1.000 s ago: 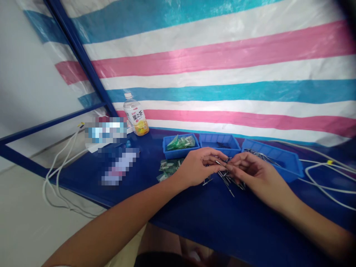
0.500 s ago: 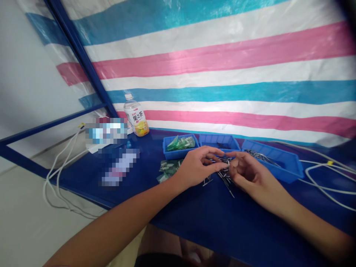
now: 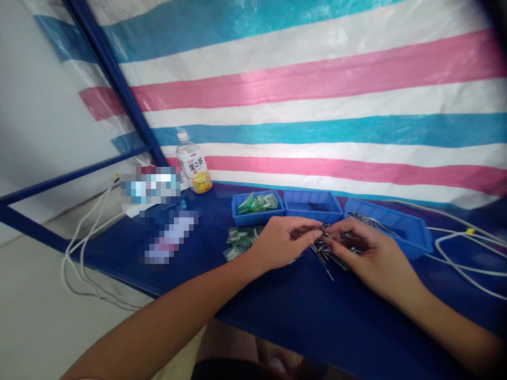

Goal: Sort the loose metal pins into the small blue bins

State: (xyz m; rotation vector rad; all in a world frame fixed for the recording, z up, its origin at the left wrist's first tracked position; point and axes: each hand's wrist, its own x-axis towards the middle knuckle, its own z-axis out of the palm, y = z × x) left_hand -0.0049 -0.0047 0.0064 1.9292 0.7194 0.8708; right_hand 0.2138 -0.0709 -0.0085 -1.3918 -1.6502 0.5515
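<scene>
My left hand (image 3: 277, 243) is closed, thumb and fingers pinching a thin metal rod (image 3: 325, 233) above the loose pile. Facing it, my right hand (image 3: 370, 253) has its thumb and fingertips closed at the same spot, its palm partly open. The two sets of fingertips nearly meet, and the exact shape of the held piece is too small to make out. Under them lies a pile of thin metal rods (image 3: 324, 257), dark and silvery, partly covered by both hands. Small green plastic packets (image 3: 241, 240) lie just left of my left hand.
Behind the hands stand a blue bin (image 3: 257, 218) of green packets, a middle blue bin (image 3: 330, 212) with a few dark pieces, and a right blue bin (image 3: 415, 245) with metal rods. Farther left are a drink bottle (image 3: 194, 166) and white cables (image 3: 85, 248). A striped sheet (image 3: 317, 95) hangs behind.
Both hands have lowered slightly toward the pile, and the fingertips have drawn closer around the rod. The bins and bottle have stayed put.
</scene>
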